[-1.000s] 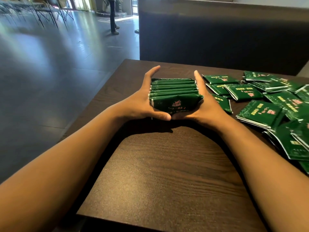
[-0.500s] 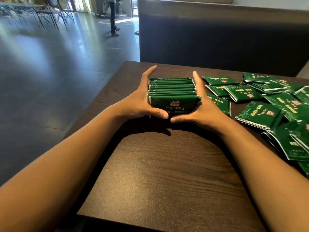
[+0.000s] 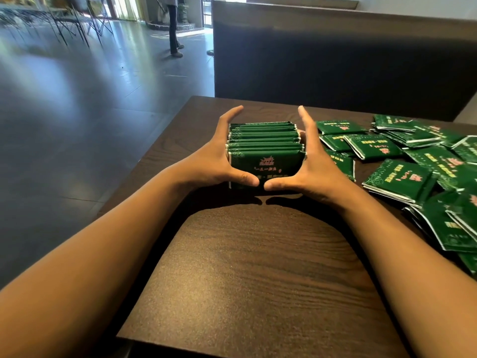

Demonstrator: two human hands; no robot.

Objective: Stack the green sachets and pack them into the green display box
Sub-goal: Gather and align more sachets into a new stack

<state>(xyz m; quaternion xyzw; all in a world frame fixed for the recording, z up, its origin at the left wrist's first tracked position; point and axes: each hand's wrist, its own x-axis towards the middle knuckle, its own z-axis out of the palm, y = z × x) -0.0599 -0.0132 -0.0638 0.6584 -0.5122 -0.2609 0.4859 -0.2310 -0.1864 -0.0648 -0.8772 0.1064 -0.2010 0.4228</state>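
Note:
A block of several green sachets [image 3: 265, 148] stands on edge on the dark wooden table [image 3: 258, 267], pressed together face to face. My left hand [image 3: 219, 161] presses its left side and my right hand [image 3: 309, 164] its right side, thumbs nearly meeting across the front sachet. Fingers of both hands point away from me along the block. Many loose green sachets [image 3: 402, 177] lie scattered on the table to the right. No green display box is in view.
A dark upholstered bench back [image 3: 335, 55] rises behind the table. The table's left edge drops to a grey polished floor [image 3: 77, 112]. A person's legs [image 3: 174, 29] and some chairs [image 3: 77, 24] stand far off at the back left.
Both hands have squeezed the block tighter and squarer. The front sachet, earlier leaning and bulging, now stands more upright. My thumbs stay close at the front.

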